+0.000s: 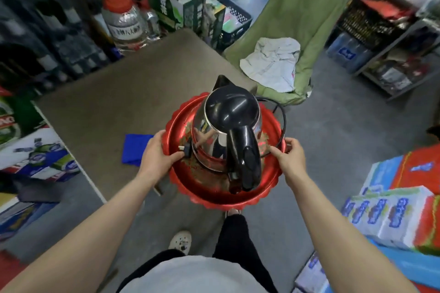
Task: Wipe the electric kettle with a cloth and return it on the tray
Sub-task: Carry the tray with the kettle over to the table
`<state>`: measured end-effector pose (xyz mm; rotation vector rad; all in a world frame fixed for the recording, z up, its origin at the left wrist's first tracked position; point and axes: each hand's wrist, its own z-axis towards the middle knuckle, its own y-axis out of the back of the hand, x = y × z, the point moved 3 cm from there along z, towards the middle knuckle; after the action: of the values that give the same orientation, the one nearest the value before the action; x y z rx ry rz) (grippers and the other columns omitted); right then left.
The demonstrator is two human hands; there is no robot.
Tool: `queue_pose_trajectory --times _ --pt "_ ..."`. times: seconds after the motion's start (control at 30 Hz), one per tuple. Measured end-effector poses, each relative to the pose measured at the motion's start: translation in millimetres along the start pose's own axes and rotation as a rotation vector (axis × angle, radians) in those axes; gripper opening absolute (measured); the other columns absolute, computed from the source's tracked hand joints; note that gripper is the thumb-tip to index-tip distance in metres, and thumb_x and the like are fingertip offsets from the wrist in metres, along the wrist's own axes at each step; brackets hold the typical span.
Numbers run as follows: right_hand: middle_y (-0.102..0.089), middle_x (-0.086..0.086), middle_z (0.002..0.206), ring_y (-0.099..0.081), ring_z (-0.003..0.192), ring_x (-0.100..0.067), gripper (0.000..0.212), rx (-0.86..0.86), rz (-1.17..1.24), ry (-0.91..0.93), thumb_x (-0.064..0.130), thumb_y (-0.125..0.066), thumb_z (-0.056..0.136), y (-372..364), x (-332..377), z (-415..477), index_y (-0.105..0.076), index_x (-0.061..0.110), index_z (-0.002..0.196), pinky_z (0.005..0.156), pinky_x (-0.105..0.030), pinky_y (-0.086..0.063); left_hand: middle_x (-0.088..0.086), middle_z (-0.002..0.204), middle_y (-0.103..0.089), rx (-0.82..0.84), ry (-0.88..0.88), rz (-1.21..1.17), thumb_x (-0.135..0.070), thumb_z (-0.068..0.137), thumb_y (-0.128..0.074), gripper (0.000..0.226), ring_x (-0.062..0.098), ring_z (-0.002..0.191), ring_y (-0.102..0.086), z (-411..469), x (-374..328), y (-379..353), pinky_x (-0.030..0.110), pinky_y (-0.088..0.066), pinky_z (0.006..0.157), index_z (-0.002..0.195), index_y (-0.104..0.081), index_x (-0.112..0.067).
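Observation:
A steel electric kettle with a black lid and black handle stands upright in a round red tray with a scalloped rim. The tray is held in the air over the table's near corner. My left hand grips its left rim, the thumb beside the kettle's plug. My right hand grips the right rim, where the black cord loops around. A folded blue cloth lies on the brown table, just left of my left hand.
A green folding chair with a pale garment stands behind the table's right corner. Boxes and large water bottles crowd the left and back. Stacked cartons sit at the right, a shelf at the far right. My feet stand on grey floor below.

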<state>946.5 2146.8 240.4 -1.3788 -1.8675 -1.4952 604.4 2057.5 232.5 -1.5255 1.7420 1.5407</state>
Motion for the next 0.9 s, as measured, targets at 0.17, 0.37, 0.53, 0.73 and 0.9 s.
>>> queue_pose_trajectory --times 0.17,0.37,0.53,0.73,0.9 --pt "-0.07 -0.008 0.106 -0.07 0.097 -0.032 0.041 0.149 -0.114 0.084 0.023 -0.083 0.081 -40.3 50.3 126.1 -0.06 0.016 0.115 0.084 -0.05 -0.06 -0.009 0.117 -0.058 -0.168 0.123 -0.036 -0.026 0.075 -0.083 0.072 0.022 0.116 -0.058 66.4 -13.7 -27.1 0.048 -0.051 0.099 0.137 -0.047 -0.026" --pt "-0.068 -0.003 0.098 -0.067 0.094 -0.026 0.034 0.325 -0.278 0.206 0.02 -0.082 0.081 -109.3 118.0 240.4 -0.06 0.019 0.107 0.088 -0.045 -0.055 -0.003 0.123 -0.065 -0.324 0.257 -0.075 -0.034 0.071 -0.084 0.073 0.019 0.116 -0.061 143.9 -7.6 -38.4 0.048 -0.051 0.099 0.134 -0.047 -0.032" --pt "-0.068 0.0 0.106 -0.066 0.099 -0.021 0.043 0.409 -0.318 0.27 0.022 -0.081 0.083 -180.0 164.7 302.0 -0.061 0.016 0.121 0.091 -0.038 -0.053 0.004 0.128 -0.063 -0.414 0.301 -0.063 -0.029 0.072 -0.084 0.075 0.026 0.121 -0.058 216.1 2.9 -25.2 0.051 -0.047 0.102 0.136 -0.046 -0.027" --pt "-0.07 -0.005 0.117 -0.068 0.107 -0.026 0.046 0.445 -0.353 0.314 0.026 -0.08 0.085 -263.3 208.5 363.9 -0.059 0.018 0.124 0.096 -0.046 -0.056 0.007 0.128 -0.064 -0.479 0.317 -0.045 -0.026 0.072 -0.085 0.073 0.029 0.121 -0.058 304.0 21.5 -2.3 0.052 -0.047 0.102 0.135 -0.048 -0.021" --pt "-0.068 -0.006 0.122 -0.068 0.109 -0.027 0.046 0.479 -0.405 0.341 0.026 -0.078 0.088 -314.6 236.0 401.0 -0.056 0.018 0.128 0.096 -0.049 -0.057 0.007 0.126 -0.064 -0.528 0.384 -0.08 -0.035 0.069 -0.084 0.077 0.032 0.117 -0.061 350.5 40.7 5.0 0.055 -0.052 0.095 0.135 -0.045 -0.026"
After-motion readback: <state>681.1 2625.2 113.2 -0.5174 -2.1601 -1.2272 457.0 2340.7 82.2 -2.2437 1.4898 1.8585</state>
